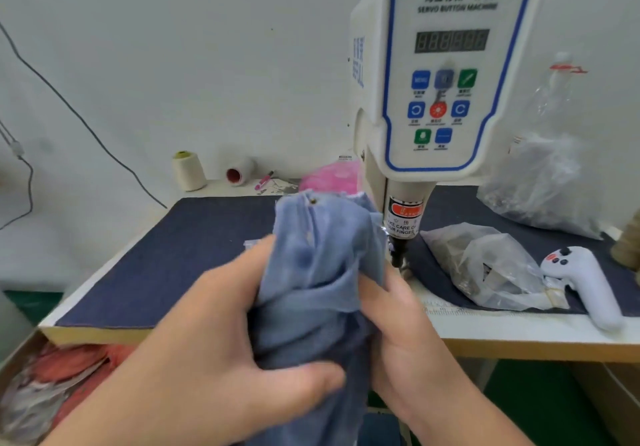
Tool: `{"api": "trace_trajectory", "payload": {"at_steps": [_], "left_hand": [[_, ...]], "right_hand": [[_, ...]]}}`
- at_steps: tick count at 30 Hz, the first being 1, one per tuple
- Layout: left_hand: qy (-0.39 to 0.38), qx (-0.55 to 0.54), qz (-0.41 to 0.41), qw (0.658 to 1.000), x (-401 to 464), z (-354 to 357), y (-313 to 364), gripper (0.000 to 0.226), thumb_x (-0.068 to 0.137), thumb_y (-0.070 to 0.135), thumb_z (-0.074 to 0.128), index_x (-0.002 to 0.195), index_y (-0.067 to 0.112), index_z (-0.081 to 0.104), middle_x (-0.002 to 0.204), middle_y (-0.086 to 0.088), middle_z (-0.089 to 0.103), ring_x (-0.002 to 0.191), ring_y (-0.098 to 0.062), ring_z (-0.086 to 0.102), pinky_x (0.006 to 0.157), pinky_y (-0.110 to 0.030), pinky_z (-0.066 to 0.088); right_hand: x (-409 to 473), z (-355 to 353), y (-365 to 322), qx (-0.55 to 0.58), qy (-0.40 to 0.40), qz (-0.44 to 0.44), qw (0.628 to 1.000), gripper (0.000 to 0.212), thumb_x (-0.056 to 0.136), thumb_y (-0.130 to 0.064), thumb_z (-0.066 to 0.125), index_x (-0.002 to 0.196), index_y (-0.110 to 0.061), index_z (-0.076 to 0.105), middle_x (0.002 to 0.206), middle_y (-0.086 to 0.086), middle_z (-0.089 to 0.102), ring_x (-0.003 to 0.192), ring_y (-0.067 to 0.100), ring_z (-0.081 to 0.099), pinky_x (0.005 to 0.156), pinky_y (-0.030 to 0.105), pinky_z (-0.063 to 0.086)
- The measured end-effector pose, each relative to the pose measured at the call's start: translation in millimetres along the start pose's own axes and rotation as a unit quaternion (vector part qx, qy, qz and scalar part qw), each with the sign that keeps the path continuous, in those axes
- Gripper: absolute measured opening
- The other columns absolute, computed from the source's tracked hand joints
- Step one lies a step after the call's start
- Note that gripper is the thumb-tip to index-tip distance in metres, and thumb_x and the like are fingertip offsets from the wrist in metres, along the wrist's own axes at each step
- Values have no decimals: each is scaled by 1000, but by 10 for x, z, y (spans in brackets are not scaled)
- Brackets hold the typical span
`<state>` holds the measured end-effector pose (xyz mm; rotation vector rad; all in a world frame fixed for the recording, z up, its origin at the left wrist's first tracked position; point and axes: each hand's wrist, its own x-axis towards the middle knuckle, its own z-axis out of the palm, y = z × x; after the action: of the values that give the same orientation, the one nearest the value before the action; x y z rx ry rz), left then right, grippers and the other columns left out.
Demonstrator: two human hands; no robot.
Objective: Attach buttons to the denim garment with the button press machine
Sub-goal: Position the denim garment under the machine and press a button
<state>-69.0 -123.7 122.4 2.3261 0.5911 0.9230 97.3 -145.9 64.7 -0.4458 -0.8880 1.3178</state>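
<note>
A bunched light-blue denim garment [318,265] is held up in front of the white servo button machine [446,75]. My left hand [214,334] grips the fabric from the left, thumb curled over its lower fold. My right hand [398,321] holds the right side, its fingers tucked into the cloth just below the machine's black press head [398,251]. A small brass button [313,200] shows near the garment's top edge. The lower die under the press is hidden by the cloth and my right hand.
A dark denim-covered table [194,255] carries clear plastic bags [485,265], a white handheld controller [585,279], thread cones [188,170] and pink material [332,175] at the back. A box of red and grey scraps [55,386] sits lower left. A cable [79,116] hangs along the wall.
</note>
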Motion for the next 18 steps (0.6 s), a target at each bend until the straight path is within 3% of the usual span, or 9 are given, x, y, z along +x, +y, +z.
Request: {"api": "trace_trajectory", "payload": {"at_steps": [2,4,6,8,11,13,15,18], "left_hand": [[-64,-136,-7,989,-21,-7,-51,52,80,43,77,128,30,63,117,7,72,112,-10,67,87,-18,53],[0,-287,-141,948,-52,36,-167,54,72,53,80,115,22,73,115,-3,74,109,-20,69,95,-27,52],[71,-331,-245,909,-83,101,-304,49,64,45,82,98,10,76,107,-15,73,99,-25,69,95,-38,49],[11,-296,-240,924,-54,152,-277,51,71,44,74,93,-2,68,90,-22,63,89,-26,59,83,-41,41],[-19,-258,-239,936,-12,211,-229,49,71,45,71,86,-1,64,81,-17,58,78,-24,50,76,-40,35],[12,-206,-254,945,45,255,-276,33,73,37,67,77,4,65,72,-13,58,69,-19,49,70,-36,35],[43,-132,-269,953,73,309,-378,25,73,31,59,74,8,65,66,-11,59,62,-17,48,64,-34,36],[107,-28,-241,964,87,448,-429,6,76,24,61,77,22,66,74,-4,68,67,-23,60,69,-34,47]], "right_hand": [[-81,-128,35,-45,49,-11,998,60,66,-11,84,122,-8,65,118,20,69,109,35,67,79,33,57],[-184,-275,2,-71,89,-33,993,61,65,3,76,124,-5,61,116,20,70,108,35,68,77,32,58],[-305,-354,-68,-89,102,-39,990,64,64,10,71,125,-3,59,114,22,70,105,35,69,75,31,58],[-429,-453,-112,-111,114,-30,987,63,62,12,68,122,-6,63,109,25,71,100,39,70,72,35,59],[-558,-537,-147,-180,140,-35,973,62,58,12,66,115,-13,69,100,26,72,92,40,72,71,38,60],[-608,-562,-193,-224,187,-40,956,70,54,11,67,119,-16,66,98,20,74,90,37,73,70,40,60],[-641,-567,-245,-266,213,-47,939,74,61,16,74,117,-31,66,100,12,75,92,31,73,75,41,60],[-655,-465,-308,-310,204,-50,927,78,67,23,72,104,-45,68,95,3,77,87,18,75,68,25,59]]}}
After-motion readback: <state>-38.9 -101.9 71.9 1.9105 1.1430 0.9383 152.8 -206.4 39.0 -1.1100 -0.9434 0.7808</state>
